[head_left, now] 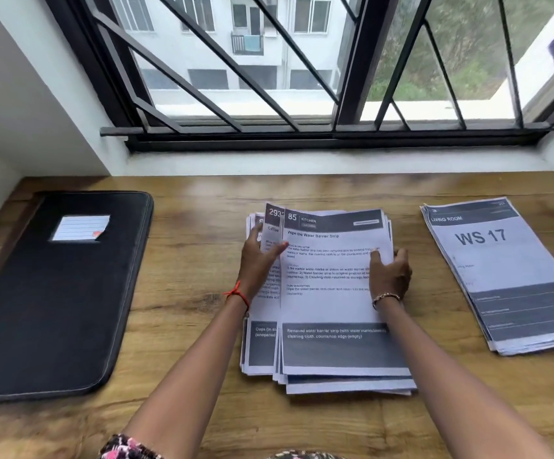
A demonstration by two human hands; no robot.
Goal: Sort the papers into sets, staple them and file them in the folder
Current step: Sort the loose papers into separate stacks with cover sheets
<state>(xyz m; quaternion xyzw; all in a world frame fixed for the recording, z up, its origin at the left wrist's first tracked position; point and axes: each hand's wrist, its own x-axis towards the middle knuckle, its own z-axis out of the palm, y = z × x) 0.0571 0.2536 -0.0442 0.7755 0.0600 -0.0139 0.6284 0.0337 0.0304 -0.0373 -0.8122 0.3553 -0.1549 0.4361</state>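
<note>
A loose stack of printed papers (331, 306) lies in the middle of the wooden table, its top sheet headed "85 KITCHEN". My left hand (257, 263) rests on the stack's left side, fingers pinching the left edge of the top sheet. At the sheet's right edge my right hand (389, 271) grips it, thumb on top. A second pile of papers (504, 276), headed "LIVING ROOM WS 17", sits at the right. The black zipped folder (53, 293) lies shut at the left, with a small lined label on its cover. No stapler is in view.
The wooden table (196, 253) runs up to a white sill and a barred window (269, 77) at the back. A white wall stands at the left. Bare wood shows between the folder and the middle stack.
</note>
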